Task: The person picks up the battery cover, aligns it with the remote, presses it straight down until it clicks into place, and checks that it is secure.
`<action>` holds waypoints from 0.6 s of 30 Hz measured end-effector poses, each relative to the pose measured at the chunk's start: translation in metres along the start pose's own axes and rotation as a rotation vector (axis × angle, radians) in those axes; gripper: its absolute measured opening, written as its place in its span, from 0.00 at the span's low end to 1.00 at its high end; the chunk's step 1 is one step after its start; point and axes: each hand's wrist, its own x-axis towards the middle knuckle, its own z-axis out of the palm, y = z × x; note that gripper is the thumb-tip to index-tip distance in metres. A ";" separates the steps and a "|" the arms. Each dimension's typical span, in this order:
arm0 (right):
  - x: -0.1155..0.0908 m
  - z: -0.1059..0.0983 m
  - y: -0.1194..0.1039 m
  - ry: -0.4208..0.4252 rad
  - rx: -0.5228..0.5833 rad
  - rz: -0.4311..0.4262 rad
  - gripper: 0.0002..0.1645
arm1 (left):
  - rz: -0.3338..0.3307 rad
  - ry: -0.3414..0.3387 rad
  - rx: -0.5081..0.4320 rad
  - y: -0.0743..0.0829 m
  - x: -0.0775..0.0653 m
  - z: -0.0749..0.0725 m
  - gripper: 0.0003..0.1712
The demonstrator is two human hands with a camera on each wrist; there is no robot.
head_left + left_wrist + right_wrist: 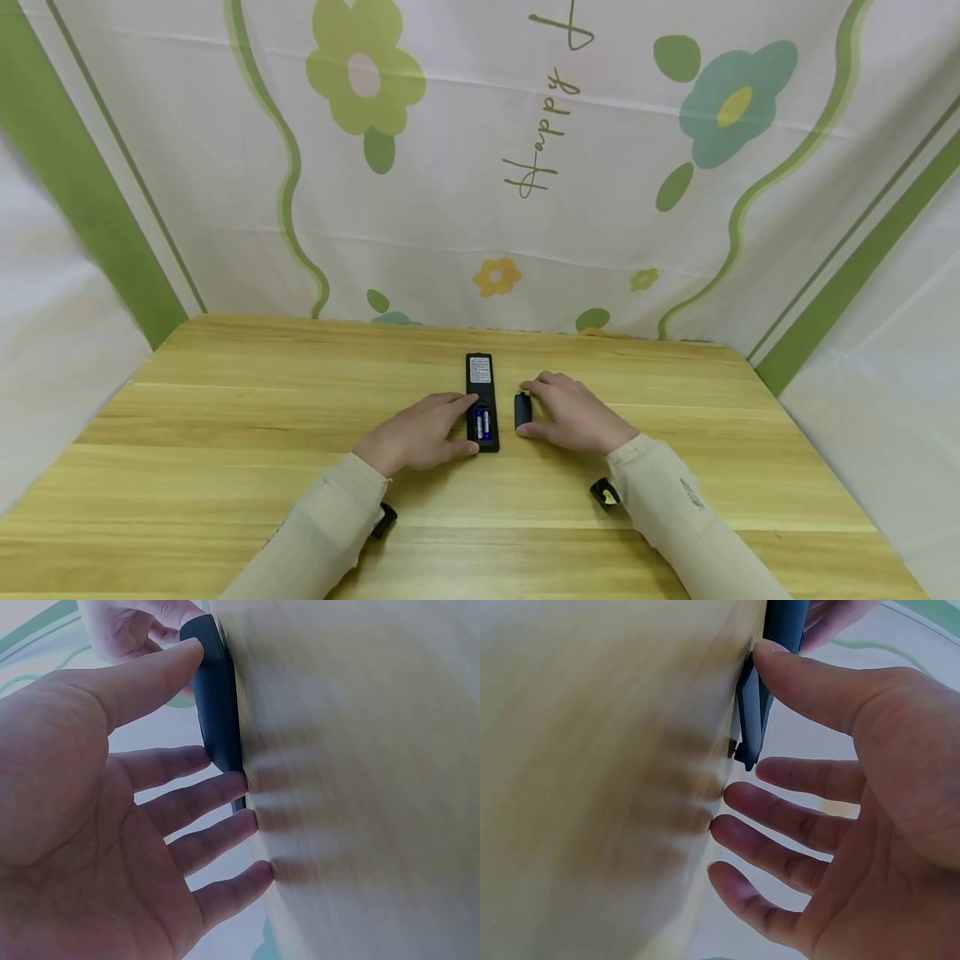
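Observation:
A black remote control lies back up on the table, its battery compartment uncovered with two blue batteries side by side inside. My left hand rests along the remote's left edge, thumb towards its near end and index finger farther up. In the left wrist view the fingers extend fairly straight, with several tips at the tabletop. To the remote's right, a small black battery cover sits between the thumb and index finger of my right hand, thumb at its near end, index finger by its clip end.
The wooden table reaches back to a white flowered cloth. Close to the right sleeve is a small black object with a yellow patch; another black object shows beside the left sleeve.

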 end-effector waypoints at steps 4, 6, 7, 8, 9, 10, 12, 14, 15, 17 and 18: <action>0.004 0.000 -0.003 -0.009 0.001 -0.009 0.37 | -0.001 0.001 0.002 0.000 0.000 0.000 0.41; 0.005 0.000 -0.005 -0.012 0.007 -0.011 0.36 | -0.003 0.000 0.003 -0.001 0.000 0.000 0.41; 0.005 0.000 -0.005 -0.013 0.008 -0.011 0.36 | -0.004 -0.001 0.004 -0.001 0.000 0.000 0.41; 0.005 0.000 -0.005 -0.012 0.010 -0.009 0.36 | -0.004 -0.002 0.004 -0.001 0.000 0.000 0.41; 0.006 0.000 -0.006 -0.010 0.012 -0.008 0.35 | -0.004 -0.003 0.003 -0.001 0.000 0.001 0.41; 0.006 -0.001 -0.006 -0.007 0.016 -0.006 0.35 | -0.004 -0.003 0.002 -0.001 0.000 0.001 0.41; 0.006 -0.001 -0.006 0.005 0.019 -0.006 0.35 | -0.004 -0.003 -0.002 -0.001 0.000 0.001 0.41; 0.006 -0.001 -0.006 0.017 0.021 -0.004 0.36 | -0.003 -0.001 -0.005 -0.001 0.000 0.001 0.41; 0.006 -0.001 -0.006 0.025 0.026 -0.002 0.36 | -0.004 -0.001 -0.006 -0.001 0.000 0.001 0.41; 0.007 0.000 -0.006 0.041 0.040 0.003 0.35 | -0.004 0.001 -0.006 -0.001 0.000 0.001 0.41; 0.007 -0.001 -0.006 0.049 0.050 0.007 0.35 | -0.004 0.001 -0.006 -0.001 0.000 0.000 0.41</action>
